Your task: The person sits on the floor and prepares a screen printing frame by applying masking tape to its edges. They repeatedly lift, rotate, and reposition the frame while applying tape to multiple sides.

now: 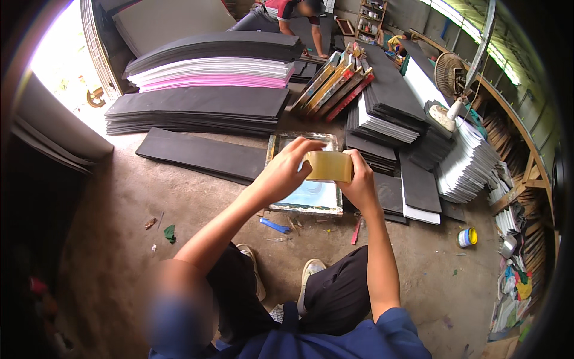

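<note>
A wide roll of yellowish clear packing tape (330, 166) is held up in front of me, its broad side toward me. My right hand (359, 179) grips its right end, fingers closed round the edge. At the left end, my left hand (288, 170) has its thumb and bent fingers against the roll; its fingertips are partly hidden. Right below the tape, a screen-printing frame (305, 210) with a pale blue and white mesh lies on the floor, its rim stained with paint. My hands and the roll cover part of it.
Black foam sheets (197, 107) lie stacked at the far left, with a single strip stack (197, 154) nearer. Several paint-stained frames (335, 84) lean together beyond. More sheet stacks (388, 90), a fan (451, 78) and a yellow paint can (467, 237) stand right. A co-worker (287, 15) bends over at the back.
</note>
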The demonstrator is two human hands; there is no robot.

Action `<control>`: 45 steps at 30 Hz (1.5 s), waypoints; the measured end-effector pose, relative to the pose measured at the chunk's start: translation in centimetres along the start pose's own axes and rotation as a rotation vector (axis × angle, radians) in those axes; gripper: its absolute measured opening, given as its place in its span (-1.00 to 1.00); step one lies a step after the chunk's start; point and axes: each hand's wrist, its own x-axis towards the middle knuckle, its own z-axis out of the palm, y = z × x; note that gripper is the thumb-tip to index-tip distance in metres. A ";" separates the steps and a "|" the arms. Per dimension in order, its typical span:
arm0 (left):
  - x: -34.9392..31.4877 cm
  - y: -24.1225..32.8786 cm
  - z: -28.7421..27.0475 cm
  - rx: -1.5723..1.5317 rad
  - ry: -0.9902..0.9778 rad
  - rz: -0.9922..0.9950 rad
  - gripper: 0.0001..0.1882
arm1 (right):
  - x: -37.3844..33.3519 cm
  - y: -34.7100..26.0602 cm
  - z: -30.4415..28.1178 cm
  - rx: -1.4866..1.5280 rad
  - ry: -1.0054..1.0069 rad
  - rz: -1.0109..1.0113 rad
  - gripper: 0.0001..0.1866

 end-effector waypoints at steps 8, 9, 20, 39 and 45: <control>-0.9 -1.5 -0.7 -0.091 -0.025 0.004 -0.67 | -0.2 -0.3 1.2 0.043 -0.127 0.006 -0.60; -0.8 -1.4 -1.0 -0.067 -0.020 0.008 -0.69 | -0.1 -0.2 1.2 0.063 -0.136 0.014 -0.61; -1.4 -3.5 -1.3 -0.043 0.009 -0.054 -0.84 | -0.1 0.6 3.3 0.218 -0.254 0.037 -0.62; -1.6 -7.5 3.5 -0.287 0.209 -0.275 -0.88 | -2.2 5.0 5.5 0.720 -0.491 0.407 -0.24; -1.6 -7.8 4.5 -0.060 0.193 -0.321 -0.89 | -1.2 3.6 6.5 0.487 -0.227 0.307 -0.58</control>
